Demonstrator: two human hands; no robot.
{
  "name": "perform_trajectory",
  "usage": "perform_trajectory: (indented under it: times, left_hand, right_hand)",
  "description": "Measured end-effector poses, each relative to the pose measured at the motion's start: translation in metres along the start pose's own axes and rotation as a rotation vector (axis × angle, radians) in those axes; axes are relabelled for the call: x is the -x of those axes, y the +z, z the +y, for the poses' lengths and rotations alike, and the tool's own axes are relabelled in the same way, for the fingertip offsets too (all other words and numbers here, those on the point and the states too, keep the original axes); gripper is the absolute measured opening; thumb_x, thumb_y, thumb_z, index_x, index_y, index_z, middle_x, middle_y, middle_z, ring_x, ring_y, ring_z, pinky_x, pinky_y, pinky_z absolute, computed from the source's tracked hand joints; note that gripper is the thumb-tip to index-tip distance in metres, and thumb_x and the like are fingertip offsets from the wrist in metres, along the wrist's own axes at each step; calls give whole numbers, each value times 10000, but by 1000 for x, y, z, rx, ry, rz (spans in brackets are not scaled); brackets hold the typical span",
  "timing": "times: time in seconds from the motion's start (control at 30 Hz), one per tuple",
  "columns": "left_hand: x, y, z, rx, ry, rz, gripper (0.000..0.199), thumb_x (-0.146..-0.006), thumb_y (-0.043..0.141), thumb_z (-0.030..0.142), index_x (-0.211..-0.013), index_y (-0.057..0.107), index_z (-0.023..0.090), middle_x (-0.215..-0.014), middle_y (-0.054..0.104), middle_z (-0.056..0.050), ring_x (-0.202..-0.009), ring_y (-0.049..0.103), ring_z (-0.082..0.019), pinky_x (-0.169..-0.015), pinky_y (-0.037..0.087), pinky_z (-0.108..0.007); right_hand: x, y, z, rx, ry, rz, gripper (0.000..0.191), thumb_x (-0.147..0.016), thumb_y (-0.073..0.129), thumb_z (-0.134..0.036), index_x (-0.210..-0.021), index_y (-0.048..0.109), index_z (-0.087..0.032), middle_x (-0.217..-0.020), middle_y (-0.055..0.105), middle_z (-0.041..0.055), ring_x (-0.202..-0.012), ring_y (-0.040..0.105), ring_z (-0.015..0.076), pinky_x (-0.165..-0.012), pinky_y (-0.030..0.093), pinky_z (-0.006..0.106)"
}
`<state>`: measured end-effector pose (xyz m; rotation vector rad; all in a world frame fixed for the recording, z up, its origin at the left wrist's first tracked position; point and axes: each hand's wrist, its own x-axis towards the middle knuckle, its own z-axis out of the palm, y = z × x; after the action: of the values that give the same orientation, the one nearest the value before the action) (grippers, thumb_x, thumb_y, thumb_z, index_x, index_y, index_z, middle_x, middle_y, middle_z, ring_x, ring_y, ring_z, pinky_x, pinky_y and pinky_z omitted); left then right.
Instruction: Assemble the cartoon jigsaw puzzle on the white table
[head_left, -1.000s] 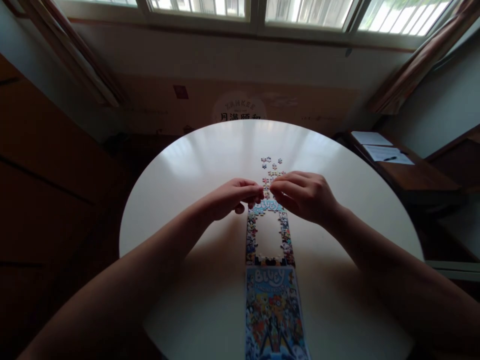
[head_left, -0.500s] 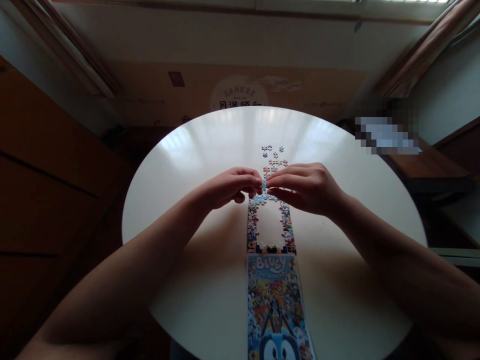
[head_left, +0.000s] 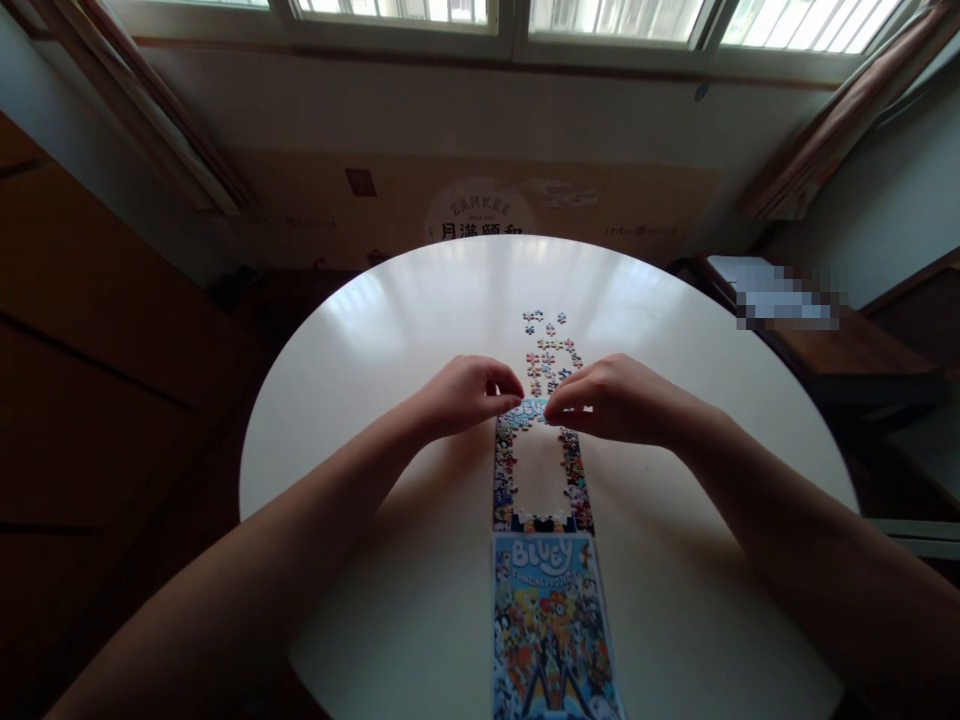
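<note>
A partly assembled jigsaw puzzle (head_left: 504,470) lies on the white table, its colourful border framing a bare middle. My left hand (head_left: 476,395) is at the puzzle's upper left corner, fingers curled and the thumb and index fingertips together. Across from it, my right hand (head_left: 611,400) has its fingers closed at the upper right part, over the light blue top strip. Whatever is between the fingertips of either hand is too small or hidden to make out. Just beyond the hands lie several loose puzzle pieces (head_left: 548,358). Below the puzzle is a Bluey picture sheet (head_left: 551,620).
The round white table (head_left: 360,340) carries all of this. Behind it, a printed cardboard panel (head_left: 300,200) stands against the wall under the windows. A brown wooden surface (head_left: 810,340) with a blurred pale item is at the right.
Both hands have come down to the puzzle's top edge and drawn slightly apart; the right fingers have closed more. The camera has tilted up, showing more of the windows.
</note>
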<state>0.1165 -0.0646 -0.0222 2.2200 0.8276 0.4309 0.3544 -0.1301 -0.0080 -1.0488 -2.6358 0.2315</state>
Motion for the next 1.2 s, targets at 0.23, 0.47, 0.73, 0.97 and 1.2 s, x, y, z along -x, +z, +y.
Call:
perform_trajectory:
  times: [0.23, 0.47, 0.73, 0.97, 1.2]
  left_hand:
    - [1, 3, -3, -133, 82, 0, 167, -770, 688, 152, -877, 793, 225, -893, 729, -29, -807, 634, -153, -777, 486, -299]
    - [-1, 7, -8, -227, 103, -58, 174, -782, 682, 206, -890, 811, 252, -933, 718, -41, -864, 643, -175, -828, 490, -319]
    - [-3, 10, -14, -214, 118, -95, 200, -793, 655, 232, -914, 814, 243, -949, 712, -58, -859, 640, -175, -826, 489, -315]
    - [-2, 10, -14, -183, 109, -96, 203, -788, 655, 223, -916, 813, 238, -970, 707, -59, -857, 638, -177, -829, 485, -315]
    - [-2, 9, -12, -196, 97, -109, 216, -790, 651, 232, -930, 815, 242, -985, 701, -66, -868, 634, -187, -822, 484, -318]
  right_hand:
    - [-5, 10, -3, 6, 8, -65, 163, -902, 616, -224, -854, 761, -280, -804, 757, -36, -671, 662, 115, -619, 387, 270]
    - [-6, 15, -2, 9, -8, -59, 177, -930, 597, -245, -888, 764, -286, -876, 765, -30, -701, 663, 116, -634, 395, 278]
    - [-7, 16, -2, 53, -14, -49, 178, -941, 594, -267, -906, 763, -308, -879, 756, -34, -763, 663, 136, -694, 432, 292]
    - [-5, 20, 1, 39, -27, -48, 161, -912, 609, -257, -881, 761, -300, -869, 740, -32, -729, 641, 127, -677, 425, 296]
    - [-5, 17, 0, 49, 22, -115, 154, -877, 646, -257, -917, 783, -314, -842, 745, -26, -684, 644, 129, -622, 402, 290]
